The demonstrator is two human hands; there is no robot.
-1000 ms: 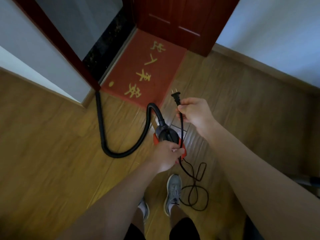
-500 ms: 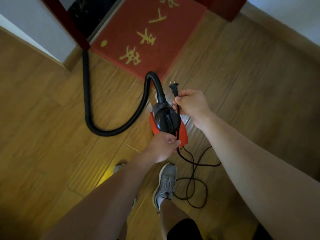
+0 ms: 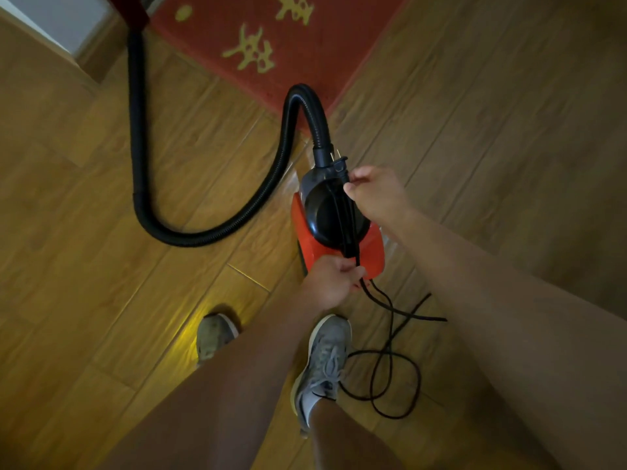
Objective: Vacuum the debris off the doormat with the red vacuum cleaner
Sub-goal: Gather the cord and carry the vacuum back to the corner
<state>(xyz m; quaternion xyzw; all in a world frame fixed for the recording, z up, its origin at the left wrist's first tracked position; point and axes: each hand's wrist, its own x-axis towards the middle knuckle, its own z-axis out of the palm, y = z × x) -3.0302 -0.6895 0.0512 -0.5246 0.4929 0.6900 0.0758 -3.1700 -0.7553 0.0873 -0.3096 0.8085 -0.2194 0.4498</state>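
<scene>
warm wood plank floor (image 3: 492,137), white wall (image 3: 51,18) at top left

The right hand (image 3: 375,195) now holds the plug (image 3: 340,164) lower, over the red vacuum cleaner (image 3: 336,228), which now sits nearer the doormat (image 3: 305,56).

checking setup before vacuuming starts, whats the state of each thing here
plug: unplugged, prongs bare, pinched by right hand
power cord: partly loose, looped on the floor
left hand: closed on the cord at the vacuum's rear
red vacuum cleaner: standing on the floor
hose: attached, curving across the floor
doormat: lying flat
</scene>
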